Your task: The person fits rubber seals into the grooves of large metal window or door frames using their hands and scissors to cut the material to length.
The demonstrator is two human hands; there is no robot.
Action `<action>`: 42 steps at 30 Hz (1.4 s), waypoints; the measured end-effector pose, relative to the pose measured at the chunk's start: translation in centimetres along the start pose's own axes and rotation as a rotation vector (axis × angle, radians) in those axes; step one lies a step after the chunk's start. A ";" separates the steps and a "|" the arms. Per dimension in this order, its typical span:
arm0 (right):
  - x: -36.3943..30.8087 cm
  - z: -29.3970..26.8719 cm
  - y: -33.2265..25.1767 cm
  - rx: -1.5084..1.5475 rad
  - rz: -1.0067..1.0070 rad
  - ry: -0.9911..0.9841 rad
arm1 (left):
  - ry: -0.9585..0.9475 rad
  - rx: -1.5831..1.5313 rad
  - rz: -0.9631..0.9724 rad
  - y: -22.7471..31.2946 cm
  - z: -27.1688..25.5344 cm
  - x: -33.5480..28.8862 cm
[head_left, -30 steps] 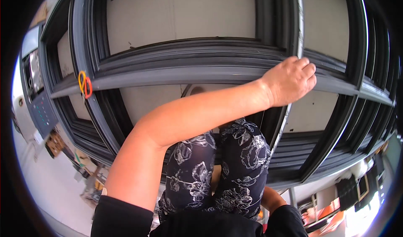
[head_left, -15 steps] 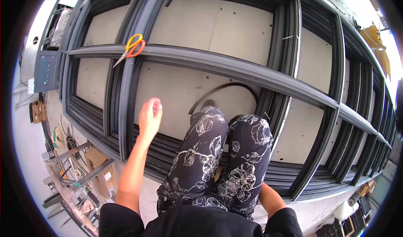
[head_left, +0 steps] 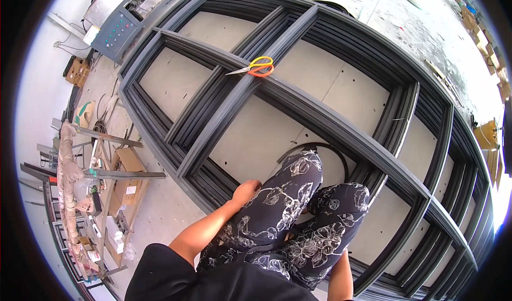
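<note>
My left hand (head_left: 247,190) is beside my left thigh, above the near rail of the stacked frames. Its fingers look curled together, and whatever may be inside them is hidden. My right forearm (head_left: 341,277) runs down beside my right thigh, where the leg covers the hand. Scissors (head_left: 260,68) with one yellow and one orange handle loop lie on a crossing of the dark grey metal frames (head_left: 330,120), blades pointing left. A thin black curved strip (head_left: 341,155) lies inside an opening just beyond my knees.
A grey control box (head_left: 116,36) with coloured buttons stands at the far left. Nearer on the left are a metal rack (head_left: 124,175) and a cardboard box (head_left: 128,186). Yellowish material (head_left: 486,135) is at the right. Pale floor (head_left: 384,13) stretches beyond the frames.
My view has turned, so the frames and scissors appear farther right and tilted. My left hand has come back from over the frame opening to beside my thigh.
</note>
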State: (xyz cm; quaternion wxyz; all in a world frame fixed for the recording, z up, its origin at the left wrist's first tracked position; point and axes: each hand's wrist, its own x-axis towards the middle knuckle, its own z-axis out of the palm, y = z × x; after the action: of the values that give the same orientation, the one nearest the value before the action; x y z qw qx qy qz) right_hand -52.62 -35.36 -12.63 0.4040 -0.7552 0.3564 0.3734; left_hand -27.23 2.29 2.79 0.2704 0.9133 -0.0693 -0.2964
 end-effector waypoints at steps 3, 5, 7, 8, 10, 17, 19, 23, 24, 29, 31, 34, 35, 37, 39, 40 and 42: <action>1.6 -2.7 -1.7 -0.021 -0.066 0.038 | -0.046 0.001 0.017 -4.5 2.5 0.9; 2.4 -4.6 -1.5 -0.056 -0.078 0.074 | -0.128 -0.017 -0.012 -1.9 2.1 0.4; 4.0 -5.7 -3.4 -0.073 -0.128 0.103 | -0.090 0.020 0.004 -3.3 2.1 0.0; 5.0 -6.3 -4.5 -0.073 -0.156 0.125 | -0.094 -0.002 -0.025 -4.8 2.2 -0.2; 7.5 -7.3 -5.8 -0.066 -0.189 0.171 | -0.091 -0.145 -0.150 -4.0 2.6 -0.7; 19.2 -7.7 -11.9 -0.152 -0.229 0.453 | -0.134 -0.177 -0.368 -3.7 5.1 -2.9; 22.1 -7.2 -13.6 -0.182 -0.216 0.460 | -0.146 -0.161 -0.431 -3.7 4.7 -3.8; 29.6 -6.3 -9.7 -0.316 -0.082 0.433 | -0.215 -0.164 -0.477 -2.3 5.4 -3.0; 31.5 -6.1 -7.4 -0.344 -0.051 0.539 | -0.240 -0.168 -0.470 -2.1 6.0 -2.3; 29.6 -4.2 -10.6 -0.246 -0.084 0.503 | -0.249 -0.154 -0.511 -2.5 5.2 -3.1; 24.1 -5.4 -16.0 -0.192 -0.261 0.314 | -0.232 -0.138 -0.497 -2.8 4.3 -3.0; 17.2 -9.6 -18.4 0.049 -0.491 0.528 | -0.239 -0.134 -0.365 -3.1 4.3 0.3; 14.7 -11.0 -19.6 0.096 -0.533 0.540 | -0.229 -0.137 -0.317 -3.5 4.0 1.5; 9.0 -14.8 -21.1 0.162 -0.588 0.608 | -0.208 -0.171 -0.175 -4.5 4.3 5.4; 3.3 -17.5 -23.6 0.229 -0.771 0.632 | -0.098 -0.285 -0.005 -5.2 2.5 9.8; 1.2 -19.6 -21.8 0.354 -0.695 0.630 | -0.098 -0.364 0.058 4.1 0.9 11.3; -2.1 -21.6 -23.5 0.583 -0.683 0.597 | 0.031 -0.563 0.054 9.3 -2.6 12.9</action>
State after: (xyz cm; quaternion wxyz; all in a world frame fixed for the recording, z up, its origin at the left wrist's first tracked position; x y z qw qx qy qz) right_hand -27.92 -43.95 5.78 0.5767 -0.7578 0.2788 -0.1244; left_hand -14.97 -8.13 3.05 0.5222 0.8046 -0.0047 -0.2826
